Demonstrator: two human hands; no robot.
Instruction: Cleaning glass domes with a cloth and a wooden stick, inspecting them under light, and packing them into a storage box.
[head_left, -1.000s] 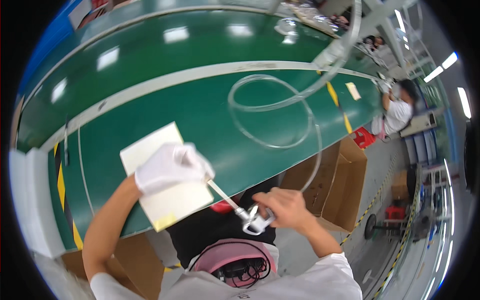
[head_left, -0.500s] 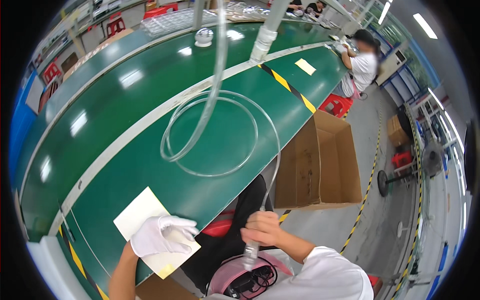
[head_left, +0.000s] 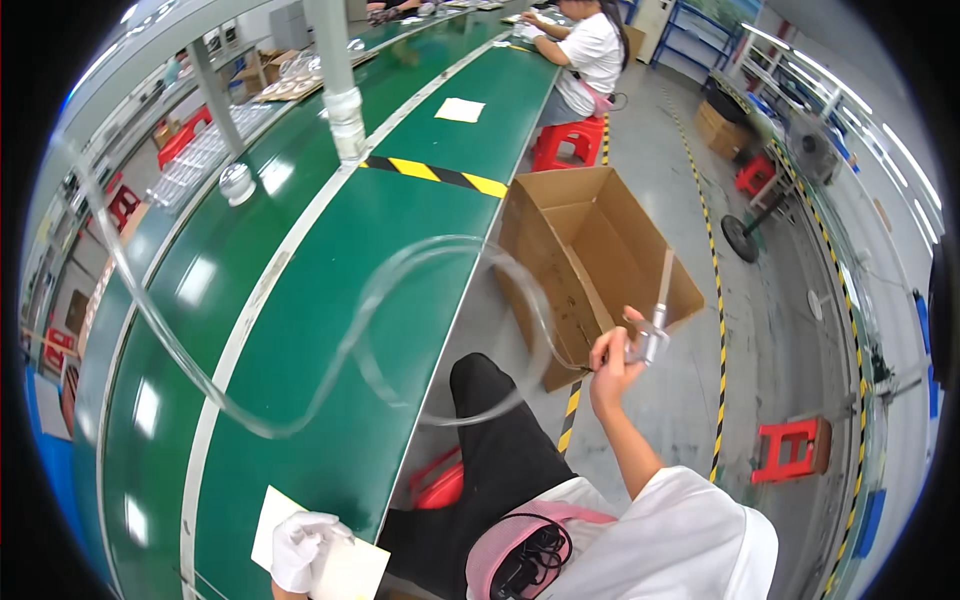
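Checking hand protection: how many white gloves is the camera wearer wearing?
1: on the left hand, over the white pad. The right hand, holding the silvery nozzle tool, is bare.

head view: 1 wide fisheye, left of 2 side by side, worn on the person's head
facing: down and ahead, along green bench [head_left: 290,315] on the left and grey floor [head_left: 665,380] on the right
nearest: white shirt [head_left: 660,545] and black trousers [head_left: 500,450], lower part, from above
hands: gloved left hand [head_left: 300,550] near the bottom edge, bare right hand [head_left: 612,375] right of centre, both close
far end: seated co-worker [head_left: 590,50], small, top edge
rim: black corners, straight edges bowed
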